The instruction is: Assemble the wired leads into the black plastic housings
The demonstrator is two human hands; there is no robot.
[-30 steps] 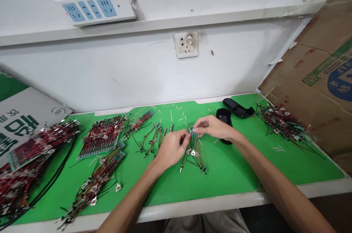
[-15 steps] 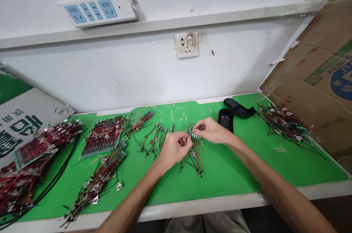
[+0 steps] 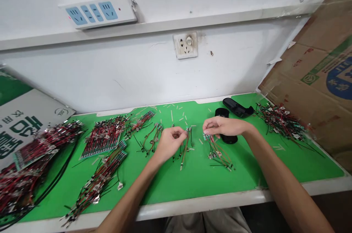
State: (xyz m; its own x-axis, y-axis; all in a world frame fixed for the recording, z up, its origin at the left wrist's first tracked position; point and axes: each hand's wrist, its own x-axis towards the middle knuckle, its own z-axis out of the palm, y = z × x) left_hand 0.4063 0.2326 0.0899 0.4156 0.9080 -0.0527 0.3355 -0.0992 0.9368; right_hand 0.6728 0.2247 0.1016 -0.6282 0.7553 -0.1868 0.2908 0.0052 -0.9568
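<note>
Wired circuit boards (image 3: 104, 137) lie in dense piles across the green mat (image 3: 242, 169) on the table (image 3: 192, 207). One small board (image 3: 206, 137) sits pinched between the thumb and fingertips of the right hand (image 3: 224, 126), its red and black leads trailing toward the near side. The left hand (image 3: 170, 144) is curled, its fingertips bunched just beside a thin bundle of leads (image 3: 186, 148); whether they pinch anything, I cannot tell. The hands stand apart, with that bundle between them. A fingertip grip on the board's edge, leads hanging free, looks right for this work: it spares the joints any pull and keeps wires from snagging. More boards lie heaped at the right (image 3: 280, 121), with pale offcuts (image 3: 172, 115) scattered toward the far side. A black case (image 3: 222, 113) stands just beyond the pinched board, partly behind the right hand.
</note>
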